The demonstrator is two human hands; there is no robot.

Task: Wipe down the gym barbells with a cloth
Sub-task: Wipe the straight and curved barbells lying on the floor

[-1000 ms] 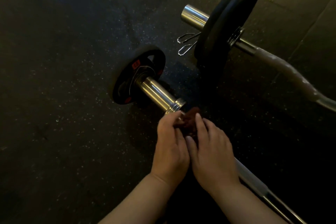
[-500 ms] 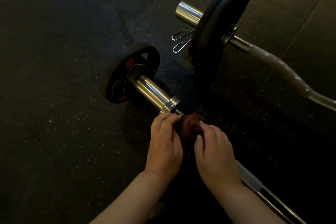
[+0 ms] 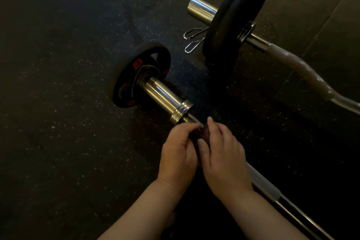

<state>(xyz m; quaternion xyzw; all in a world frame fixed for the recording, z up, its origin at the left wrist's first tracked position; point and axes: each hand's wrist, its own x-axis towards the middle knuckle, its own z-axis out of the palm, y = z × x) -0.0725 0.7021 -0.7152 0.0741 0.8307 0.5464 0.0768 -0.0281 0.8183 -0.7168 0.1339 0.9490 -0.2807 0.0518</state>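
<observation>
Mid-wipe here: left hand (image 3: 178, 154) and right hand (image 3: 224, 158) both keep a pinching grip on the dark reddish cloth (image 3: 203, 132) bunched on the thin chrome barbell shaft (image 3: 192, 118), so next I'd guess slide it along.

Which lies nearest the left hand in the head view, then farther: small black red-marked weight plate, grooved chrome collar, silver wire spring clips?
1. Grooved chrome collar, just beyond left hand.
2. Small black weight plate, upper left.
3. Silver spring clips, farthest back.

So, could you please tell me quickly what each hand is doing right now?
Left hand: closed, pinching the cloth against the barbell.
Right hand: closed, fingers curled over the same cloth.
</observation>
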